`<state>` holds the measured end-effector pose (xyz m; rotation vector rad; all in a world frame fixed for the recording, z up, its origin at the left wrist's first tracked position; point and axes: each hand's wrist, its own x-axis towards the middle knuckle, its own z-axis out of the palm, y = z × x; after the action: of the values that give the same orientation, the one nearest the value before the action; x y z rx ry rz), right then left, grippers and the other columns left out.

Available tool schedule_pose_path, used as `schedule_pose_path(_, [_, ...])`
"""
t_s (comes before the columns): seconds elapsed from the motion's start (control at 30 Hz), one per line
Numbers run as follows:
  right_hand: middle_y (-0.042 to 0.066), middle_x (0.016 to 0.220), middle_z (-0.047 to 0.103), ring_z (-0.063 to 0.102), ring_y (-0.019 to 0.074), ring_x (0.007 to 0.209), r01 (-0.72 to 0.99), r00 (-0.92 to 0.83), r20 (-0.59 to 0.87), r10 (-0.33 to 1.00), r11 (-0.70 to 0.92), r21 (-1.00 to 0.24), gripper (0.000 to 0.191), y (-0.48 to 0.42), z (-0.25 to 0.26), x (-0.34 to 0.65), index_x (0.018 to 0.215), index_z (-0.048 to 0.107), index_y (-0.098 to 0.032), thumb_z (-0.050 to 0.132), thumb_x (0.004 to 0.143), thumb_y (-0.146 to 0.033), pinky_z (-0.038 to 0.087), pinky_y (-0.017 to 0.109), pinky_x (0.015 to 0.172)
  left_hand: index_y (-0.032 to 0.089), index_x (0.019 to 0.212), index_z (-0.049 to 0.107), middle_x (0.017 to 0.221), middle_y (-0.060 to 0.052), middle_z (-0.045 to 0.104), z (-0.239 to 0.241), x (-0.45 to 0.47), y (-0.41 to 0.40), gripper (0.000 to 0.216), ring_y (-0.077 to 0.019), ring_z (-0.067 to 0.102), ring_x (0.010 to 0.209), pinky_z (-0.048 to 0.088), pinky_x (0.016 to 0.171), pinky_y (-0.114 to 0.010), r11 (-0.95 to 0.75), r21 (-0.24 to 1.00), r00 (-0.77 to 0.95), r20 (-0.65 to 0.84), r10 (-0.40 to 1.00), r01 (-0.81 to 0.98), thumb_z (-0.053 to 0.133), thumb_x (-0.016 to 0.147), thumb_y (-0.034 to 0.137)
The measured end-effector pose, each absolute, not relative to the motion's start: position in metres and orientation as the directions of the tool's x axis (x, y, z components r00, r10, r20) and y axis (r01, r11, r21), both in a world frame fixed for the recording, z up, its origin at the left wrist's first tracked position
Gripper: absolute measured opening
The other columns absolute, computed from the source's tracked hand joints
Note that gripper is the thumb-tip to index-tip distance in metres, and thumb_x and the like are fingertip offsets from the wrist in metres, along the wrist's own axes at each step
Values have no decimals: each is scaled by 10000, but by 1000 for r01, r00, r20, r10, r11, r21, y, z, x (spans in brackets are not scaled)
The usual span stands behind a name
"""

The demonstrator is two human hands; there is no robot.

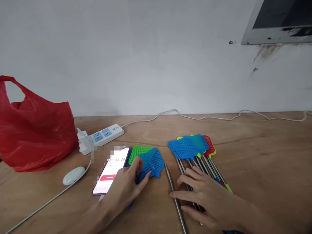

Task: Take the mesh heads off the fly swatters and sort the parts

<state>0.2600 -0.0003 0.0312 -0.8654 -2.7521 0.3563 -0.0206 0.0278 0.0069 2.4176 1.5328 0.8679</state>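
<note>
My left hand (126,190) rests on a small pile of loose mesh swatter heads (148,159), blue over green, with thumb and fingers pinched on a blue one. My right hand (202,195) lies flat, fingers spread, over the metal handles of a bunch of assembled fly swatters (192,146) with blue, teal, red and yellow-green heads. A single bare metal rod (174,195) lies on the wooden table (255,156) between my hands, with my right fingertips at it.
A phone (110,175) showing a running timer lies just left of the loose heads. Behind it are a white power strip (102,136), a white oval device (73,175) on a cable, and a red plastic bag (34,133) at far left. A white cable (207,117) runs along the wall.
</note>
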Motion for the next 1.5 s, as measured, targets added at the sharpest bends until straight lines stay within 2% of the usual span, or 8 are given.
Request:
schedule_pose_path(0.23, [47, 957, 639, 504, 235, 952, 532, -752, 216, 623, 767, -359, 117, 0, 27, 259, 944, 659, -201, 588, 930, -293, 380, 448, 931, 242, 683, 312, 541, 108, 308, 12, -16, 27, 377, -99, 322, 462, 209, 465, -235, -446, 588, 322, 309, 895, 675, 573, 909, 393])
schedule_pose_path(0.67, [30, 908, 644, 510, 255, 992, 637, -670, 236, 704, 708, -305, 10, -3, 14, 251, 882, 585, -221, 582, 891, -220, 322, 482, 1003, 223, 735, 424, 606, 83, 404, 16, -7, 18, 301, -96, 335, 507, 236, 469, -219, -328, 797, 367, 144, 919, 508, 636, 881, 377])
schedule_pose_path(0.83, [5, 791, 628, 528, 239, 906, 690, -600, 243, 763, 646, -326, 112, -2, 12, 249, 783, 524, -219, 594, 864, -186, 351, 460, 940, 220, 770, 454, 647, 62, 465, 16, -5, 19, 335, -113, 383, 566, 290, 499, -216, -236, 877, 353, 83, 932, 418, 679, 853, 454])
schedule_pose_path(1.0, [15, 743, 582, 528, 230, 805, 738, -541, 254, 801, 598, -312, 164, 2, 13, 247, 869, 540, -210, 579, 756, -97, 404, 427, 858, 212, 720, 452, 649, 55, 463, 16, -6, 19, 350, -113, 397, 580, 287, 513, -220, -211, 906, 358, 72, 931, 367, 686, 846, 440])
schedule_pose_path(1.1, [-6, 713, 559, 538, 216, 776, 714, -493, 290, 820, 572, -404, 234, 4, 11, 248, 868, 511, -220, 560, 703, -61, 421, 390, 812, 210, 706, 454, 636, 59, 451, 18, -8, 19, 348, -110, 385, 572, 274, 509, -223, -220, 913, 381, 79, 921, 344, 684, 858, 422])
schedule_pose_path(1.2, [-48, 663, 533, 517, 167, 650, 591, -380, 285, 880, 468, -657, 235, 7, 8, 250, 882, 466, -240, 555, 728, -87, 408, 298, 651, 213, 732, 476, 669, 48, 492, 20, -8, 17, 307, -119, 427, 596, 313, 529, -227, -229, 918, 398, 87, 913, 323, 691, 857, 393])
schedule_pose_path(1.33, [-104, 584, 525, 435, 114, 509, 203, -192, 122, 974, 161, -966, 331, 16, 14, 255, 986, 439, -254, 680, 759, -261, 340, 243, 522, 213, 800, 525, 795, -8, 628, 26, -8, 14, 209, -166, 563, 743, 433, 659, -266, -227, 942, 470, 89, 878, 246, 687, 850, 335])
schedule_pose_path(1.5, [7, 721, 720, 435, 96, 491, -203, -89, -116, 989, -132, -970, 536, 23, 27, 260, 1075, 563, -209, 833, 666, -427, 313, 228, 464, 205, 854, 570, 826, -12, 631, 27, -9, 13, 146, -171, 580, 777, 455, 696, -275, -206, 955, 501, 74, 862, 215, 685, 842, 292])
